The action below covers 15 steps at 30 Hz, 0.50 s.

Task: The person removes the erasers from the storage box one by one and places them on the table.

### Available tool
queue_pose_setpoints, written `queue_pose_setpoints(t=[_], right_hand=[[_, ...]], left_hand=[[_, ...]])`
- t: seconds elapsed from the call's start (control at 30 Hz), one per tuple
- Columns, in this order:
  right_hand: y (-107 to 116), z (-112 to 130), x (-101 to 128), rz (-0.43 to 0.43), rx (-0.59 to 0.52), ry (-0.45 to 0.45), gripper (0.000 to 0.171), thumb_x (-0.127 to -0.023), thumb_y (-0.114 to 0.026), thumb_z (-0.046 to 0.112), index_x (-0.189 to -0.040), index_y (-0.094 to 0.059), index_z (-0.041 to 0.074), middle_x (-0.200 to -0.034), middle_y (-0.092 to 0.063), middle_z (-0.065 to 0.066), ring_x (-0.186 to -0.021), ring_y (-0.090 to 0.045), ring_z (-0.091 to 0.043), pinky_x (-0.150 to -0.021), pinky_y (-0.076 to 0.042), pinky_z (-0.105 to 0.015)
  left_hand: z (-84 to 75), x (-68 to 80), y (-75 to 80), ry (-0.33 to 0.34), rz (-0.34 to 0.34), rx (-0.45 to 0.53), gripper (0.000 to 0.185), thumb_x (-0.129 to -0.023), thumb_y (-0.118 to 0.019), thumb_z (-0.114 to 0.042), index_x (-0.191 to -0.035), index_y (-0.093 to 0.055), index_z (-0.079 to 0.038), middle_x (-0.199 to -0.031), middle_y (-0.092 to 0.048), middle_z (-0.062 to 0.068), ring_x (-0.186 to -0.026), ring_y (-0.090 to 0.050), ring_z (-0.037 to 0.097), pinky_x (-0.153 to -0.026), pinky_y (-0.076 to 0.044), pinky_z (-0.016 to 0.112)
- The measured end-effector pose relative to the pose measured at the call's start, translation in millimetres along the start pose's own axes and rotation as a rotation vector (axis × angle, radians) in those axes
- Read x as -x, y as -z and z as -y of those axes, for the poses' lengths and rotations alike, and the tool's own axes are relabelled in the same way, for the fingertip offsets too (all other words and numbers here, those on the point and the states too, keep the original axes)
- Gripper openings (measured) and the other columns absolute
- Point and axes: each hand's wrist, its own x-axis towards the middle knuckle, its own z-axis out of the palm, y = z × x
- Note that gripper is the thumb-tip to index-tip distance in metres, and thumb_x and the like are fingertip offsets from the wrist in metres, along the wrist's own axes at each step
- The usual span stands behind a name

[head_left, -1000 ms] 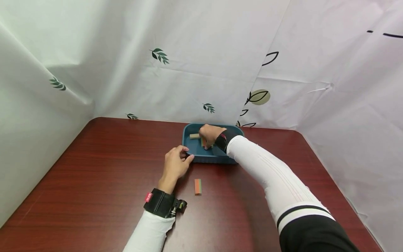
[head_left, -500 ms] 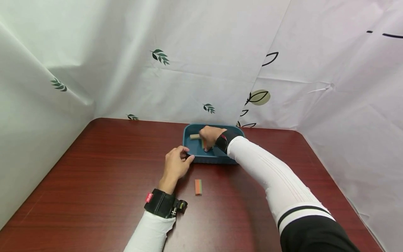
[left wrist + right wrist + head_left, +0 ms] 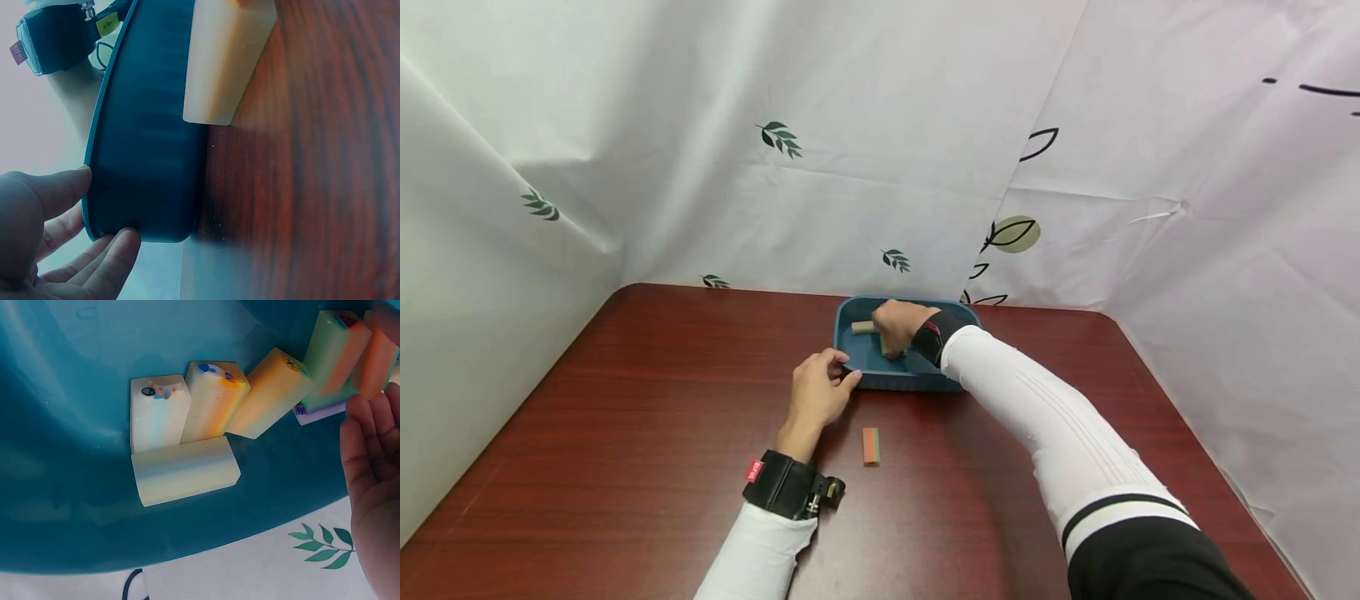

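Note:
A blue plastic bin [image 3: 910,381] stands near the table's far edge. My left hand [image 3: 817,392] grips its near left corner, with the thumb on the rim and fingers bent around the corner in the left wrist view. My right hand [image 3: 901,323] reaches down into the bin. In the right wrist view its thumb and fingers pinch an orange striped eraser [image 3: 377,359]. Beside that stands a green-and-orange eraser [image 3: 337,353]. Pale and yellow erasers [image 3: 215,403] stand in a row, and a cream eraser [image 3: 185,470] lies across the foot of two.
One orange-and-green eraser [image 3: 871,447] rests on the dark red wooden table [image 3: 662,433], on the near side of the bin. White curtains [image 3: 820,208] with a leaf print hang behind the table and along both sides.
Inside the bin my right hand shifts only slightly, and less of the orange eraser shows under it in the head view. The left hand and bin stay in place.

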Motion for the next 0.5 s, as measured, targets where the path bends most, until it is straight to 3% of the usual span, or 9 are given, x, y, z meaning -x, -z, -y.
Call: queue_pose_setpoints(t=[0.5], right_hand=[[11, 1, 24, -0.104, -0.051, 0.078, 0.051, -0.079, -0.081, 0.016, -0.122, -0.058, -0.001, -0.105, -0.06, -0.011, -0.092, -0.059, -0.019, -0.077, -0.052, -0.029]], left_hand=[[-2.6, 2.5, -3.1, -0.021, -0.041, -0.048, 0.026, -0.088, -0.074, -0.019, -0.106, -0.065, -0.004, -0.101, -0.064, 0.014, -0.091, -0.063, 0.03, -0.083, -0.051, 0.042]])
